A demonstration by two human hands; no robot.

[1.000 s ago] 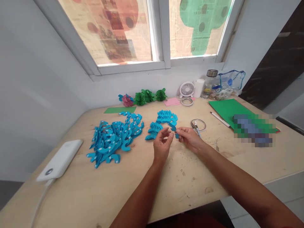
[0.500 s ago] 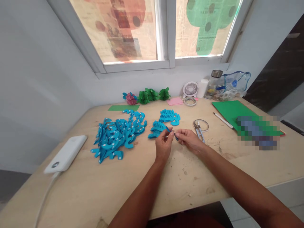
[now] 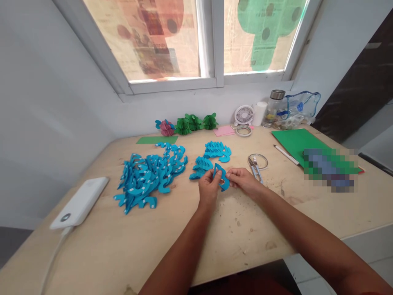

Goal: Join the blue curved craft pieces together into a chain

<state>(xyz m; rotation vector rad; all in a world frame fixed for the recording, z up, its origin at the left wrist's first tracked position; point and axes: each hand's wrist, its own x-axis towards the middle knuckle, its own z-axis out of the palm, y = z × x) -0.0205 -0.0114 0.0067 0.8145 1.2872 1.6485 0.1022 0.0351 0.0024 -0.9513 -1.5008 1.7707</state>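
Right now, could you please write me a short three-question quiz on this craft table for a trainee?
1. True or false: both hands pinch one blue paper cutout above the wooden table.
2. Which lies nearest the right hand? A) the white power bank B) the small snips C) the mini fan
3. Fill in: the large pile of blue cutouts lies to the ____ of the left hand.

Key: 1 true; 2 B; 3 left.
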